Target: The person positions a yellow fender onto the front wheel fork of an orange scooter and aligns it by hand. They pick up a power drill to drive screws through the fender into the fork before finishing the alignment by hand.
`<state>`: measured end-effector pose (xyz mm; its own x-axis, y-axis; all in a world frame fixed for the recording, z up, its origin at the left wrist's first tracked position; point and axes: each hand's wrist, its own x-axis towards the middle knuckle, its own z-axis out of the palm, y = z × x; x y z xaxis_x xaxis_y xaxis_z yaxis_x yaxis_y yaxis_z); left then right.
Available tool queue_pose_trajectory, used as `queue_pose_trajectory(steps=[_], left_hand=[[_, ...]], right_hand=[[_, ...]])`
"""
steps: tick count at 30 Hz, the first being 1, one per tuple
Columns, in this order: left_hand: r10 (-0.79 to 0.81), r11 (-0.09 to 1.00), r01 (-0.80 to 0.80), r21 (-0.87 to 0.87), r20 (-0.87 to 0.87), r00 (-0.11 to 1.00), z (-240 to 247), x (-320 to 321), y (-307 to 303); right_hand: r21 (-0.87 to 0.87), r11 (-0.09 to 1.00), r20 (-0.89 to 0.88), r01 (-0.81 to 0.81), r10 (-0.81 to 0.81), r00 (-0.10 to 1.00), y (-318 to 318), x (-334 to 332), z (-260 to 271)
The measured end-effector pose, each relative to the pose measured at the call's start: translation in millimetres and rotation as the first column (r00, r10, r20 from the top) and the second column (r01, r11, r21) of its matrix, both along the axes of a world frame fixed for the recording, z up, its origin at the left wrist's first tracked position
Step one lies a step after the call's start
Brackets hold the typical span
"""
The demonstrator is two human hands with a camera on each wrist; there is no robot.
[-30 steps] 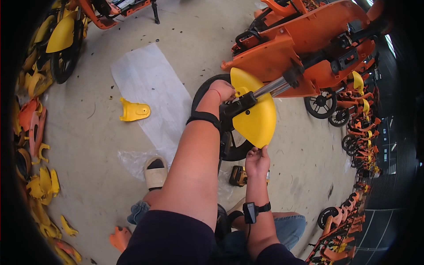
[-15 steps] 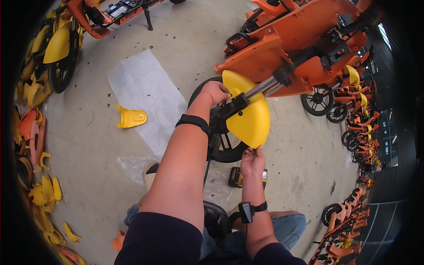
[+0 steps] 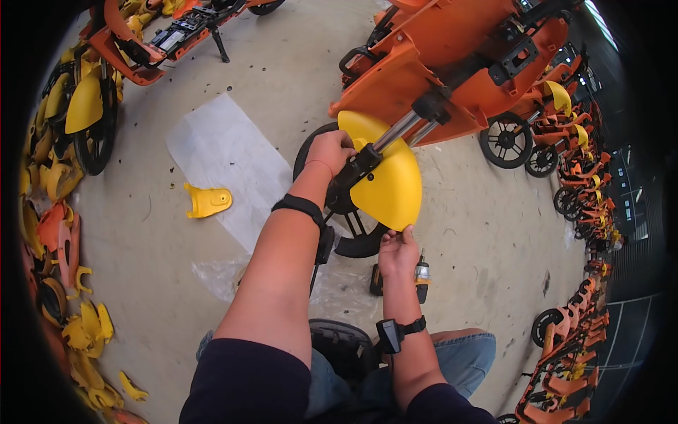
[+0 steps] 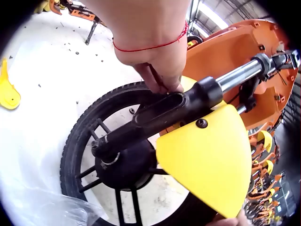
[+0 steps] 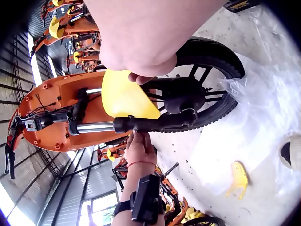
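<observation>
A yellow front fender (image 3: 397, 185) sits over the black front wheel (image 4: 77, 136), between the fork legs of an orange scooter. My left hand (image 3: 330, 151) is at the near fork leg (image 4: 160, 113), its fingertips bent in beside the fender's mount. Whether those fingertips pinch a small fastener I cannot tell; the fork partly hides them. Thumb and fingers of my right hand (image 3: 399, 253) pinch the fender's lower tip. A black bolt head (image 4: 201, 123) shows on the fender's side in the left wrist view.
A cordless drill (image 3: 422, 277) lies on the floor, partly behind my right forearm. Another yellow part (image 3: 207, 201) lies beside a white sheet (image 3: 220, 145). Clear plastic film (image 3: 219, 277) is near my feet. Piled yellow parts (image 3: 88, 325) line the left; orange scooters (image 3: 565, 367) stand right.
The head view has shifted, so wheel and fender appear further left and more of the drill shows. Both hands keep their places at the fork and the fender tip.
</observation>
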<state>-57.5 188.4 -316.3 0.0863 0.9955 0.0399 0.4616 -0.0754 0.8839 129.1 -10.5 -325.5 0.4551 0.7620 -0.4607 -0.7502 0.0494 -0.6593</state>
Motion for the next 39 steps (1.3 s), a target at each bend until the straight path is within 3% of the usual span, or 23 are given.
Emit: queue_pose_trajectory(steps=[3, 6, 9, 15, 21, 24, 30, 33, 34, 35, 36, 37, 39], left_hand=[[0.007, 0.97, 0.029, 0.241, -0.146, 0.989, -1, 1, -7], [-0.002, 0.959, 0.049, 0.279, -0.167, 0.986, -1, 1, -11], [-0.002, 0.957, 0.041, 0.289, -0.132, 0.991, -7, 1, -9], [0.019, 0.996, -0.025, 0.081, 0.074, 0.997, 2, 0, -13], [0.054, 0.986, -0.043, 0.158, -0.065, 0.996, 5, 3, -17], [-0.025, 0.95, 0.075, 0.303, -0.163, 0.986, -1, -1, -17], [0.044, 0.98, -0.058, 0.191, 0.081, 0.996, -6, -1, -15], [0.018, 0.988, 0.022, 0.152, -0.256, 0.966, -6, -6, -14], [0.026, 0.991, 0.015, 0.13, -0.31, 0.95, -9, -3, -11], [-0.029, 0.986, 0.072, 0.15, -0.274, 0.961, -7, -2, -8], [-0.066, 0.99, 0.108, 0.094, -0.372, 0.926, -1, -3, -6], [-0.057, 0.969, 0.155, 0.193, -0.434, 0.899, -19, -7, 6], [-0.072, 0.932, 0.227, 0.282, -0.468, 0.881, -7, -13, -2]], right_hand=[[0.0, 1.0, 0.007, -0.001, 0.001, 1.0, -1, -1, 2], [-0.002, 1.0, 0.017, -0.005, 0.005, 1.0, 0, 0, 3], [-0.004, 1.0, 0.015, -0.006, 0.006, 1.0, 0, 1, 1], [0.023, 1.0, 0.003, -0.008, 0.008, 1.0, -1, 0, 2], [0.013, 1.0, -0.018, 0.014, -0.014, 1.0, -1, -4, 4], [0.022, 1.0, 0.003, 0.015, -0.015, 1.0, -2, -4, 3], [0.029, 0.999, -0.02, 0.016, -0.016, 1.0, -2, -7, 3], [0.171, 0.985, -0.056, -0.029, 0.039, 0.998, 1, -5, -16], [0.062, 0.998, -0.041, -0.015, 0.017, 0.999, 2, -9, -16], [0.147, 0.989, -0.077, -0.015, 0.027, 0.997, 4, -8, -28], [0.052, 0.998, -0.129, 0.019, -0.012, 0.992, 5, -8, -36], [0.058, 0.998, -0.069, 0.02, -0.016, 0.997, 3, -12, -26], [0.028, 1.0, -0.059, 0.008, -0.006, 0.998, 2, -15, -29]])
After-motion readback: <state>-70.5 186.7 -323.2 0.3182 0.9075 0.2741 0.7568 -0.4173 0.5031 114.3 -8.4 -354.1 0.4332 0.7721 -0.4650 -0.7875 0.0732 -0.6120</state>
